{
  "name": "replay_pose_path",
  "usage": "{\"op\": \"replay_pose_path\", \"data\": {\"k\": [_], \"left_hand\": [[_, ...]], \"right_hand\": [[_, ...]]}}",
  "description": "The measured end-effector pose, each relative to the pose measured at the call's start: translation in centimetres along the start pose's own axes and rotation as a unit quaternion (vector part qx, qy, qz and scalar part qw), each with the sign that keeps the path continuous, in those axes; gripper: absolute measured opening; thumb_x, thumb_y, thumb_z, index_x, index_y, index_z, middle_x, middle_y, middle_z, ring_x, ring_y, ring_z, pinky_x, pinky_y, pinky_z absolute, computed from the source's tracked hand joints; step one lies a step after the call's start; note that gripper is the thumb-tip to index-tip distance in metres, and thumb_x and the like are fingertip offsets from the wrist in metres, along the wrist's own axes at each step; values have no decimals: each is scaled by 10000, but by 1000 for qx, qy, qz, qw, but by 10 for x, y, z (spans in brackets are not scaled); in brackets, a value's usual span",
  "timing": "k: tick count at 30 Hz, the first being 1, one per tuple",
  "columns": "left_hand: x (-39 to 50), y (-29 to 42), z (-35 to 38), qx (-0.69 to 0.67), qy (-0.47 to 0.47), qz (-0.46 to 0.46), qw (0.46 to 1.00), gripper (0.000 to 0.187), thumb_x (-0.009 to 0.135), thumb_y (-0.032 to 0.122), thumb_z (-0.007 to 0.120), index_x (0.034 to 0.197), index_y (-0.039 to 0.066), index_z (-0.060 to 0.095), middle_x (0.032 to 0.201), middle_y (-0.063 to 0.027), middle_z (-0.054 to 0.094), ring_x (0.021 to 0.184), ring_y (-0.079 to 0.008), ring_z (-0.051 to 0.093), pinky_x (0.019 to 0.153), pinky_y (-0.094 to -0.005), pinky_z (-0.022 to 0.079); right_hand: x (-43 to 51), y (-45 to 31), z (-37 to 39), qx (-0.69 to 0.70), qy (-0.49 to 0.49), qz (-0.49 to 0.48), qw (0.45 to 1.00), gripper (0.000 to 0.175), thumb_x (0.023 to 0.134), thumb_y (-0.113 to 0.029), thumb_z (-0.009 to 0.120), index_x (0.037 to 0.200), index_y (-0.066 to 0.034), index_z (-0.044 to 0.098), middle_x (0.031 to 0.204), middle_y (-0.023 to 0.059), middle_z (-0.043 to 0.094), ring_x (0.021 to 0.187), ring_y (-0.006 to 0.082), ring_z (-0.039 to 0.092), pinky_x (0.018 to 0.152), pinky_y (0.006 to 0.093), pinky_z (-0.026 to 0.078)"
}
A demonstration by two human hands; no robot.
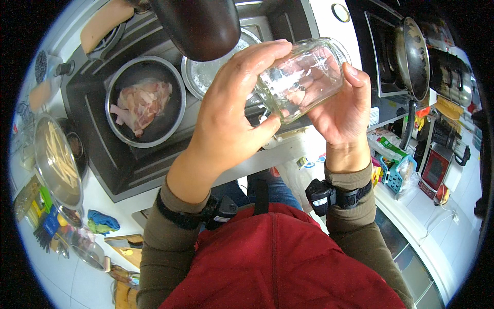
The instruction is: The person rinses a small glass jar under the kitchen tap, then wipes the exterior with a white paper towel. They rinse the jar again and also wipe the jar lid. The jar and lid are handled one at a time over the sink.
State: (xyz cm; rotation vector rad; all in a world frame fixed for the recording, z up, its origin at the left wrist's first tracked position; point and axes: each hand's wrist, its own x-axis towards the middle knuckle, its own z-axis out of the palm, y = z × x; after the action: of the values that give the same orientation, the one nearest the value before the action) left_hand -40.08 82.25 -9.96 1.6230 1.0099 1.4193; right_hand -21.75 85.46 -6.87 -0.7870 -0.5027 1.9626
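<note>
A clear glass jar [303,79] lies tilted between my two hands, over the front right of the dark sink. Around its base end curl the fingers and thumb of my left hand [235,104]. My right hand [345,102] supports the jar from the other side, its thumb near the rim. The glass looks wet, with nothing solid visible inside. Behind my left hand, partly hidden, a metal bowl [195,75] holds sudsy water. To its left in the sink, a round metal-rimmed bowl [112,119] contains raw meat [142,102], apparently poultry, in water.
A dark cylindrical object [197,27] hangs close above the sink [104,170]. A steel bowl of pale strips [60,154] stands left on the counter. A jar lid or ring [340,13] lies right of the sink, before a wok [413,58] on the stove.
</note>
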Motion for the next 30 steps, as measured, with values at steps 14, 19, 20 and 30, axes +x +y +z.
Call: {"op": "replay_pose_path", "data": {"k": [14,19,20,30], "left_hand": [[-14,7,-6,-127,-53,-270,953,896,689,-31,828,1434,35,334,1249,-110,559,1005,-168,635,841,-307,566],[-18,4,-6,-128,-41,-261,956,890,694,-13,832,1420,28,319,1259,-111,557,1030,-178,637,841,-305,565],[-19,3,-6,-117,-40,-271,955,889,697,-17,829,1421,26,316,1261,-115,555,1039,-186,636,841,-310,569],[-37,-26,-9,43,65,-251,965,906,674,-161,711,1448,96,316,1409,-113,454,1207,-243,555,869,-340,578]], "right_hand": [[6,3,5,-79,62,-1,995,689,815,-370,607,1317,82,471,1373,299,479,1252,366,520,1050,527,449],[7,7,-1,-37,25,22,999,429,914,-308,572,1200,12,574,1169,146,646,1105,265,630,964,446,518],[8,9,-1,-42,40,15,998,436,915,-314,573,1203,13,572,1177,140,644,1106,257,627,964,437,514],[39,52,-2,-42,58,64,995,337,903,-249,612,1162,-39,568,1141,92,593,1075,223,558,865,433,543]]}}
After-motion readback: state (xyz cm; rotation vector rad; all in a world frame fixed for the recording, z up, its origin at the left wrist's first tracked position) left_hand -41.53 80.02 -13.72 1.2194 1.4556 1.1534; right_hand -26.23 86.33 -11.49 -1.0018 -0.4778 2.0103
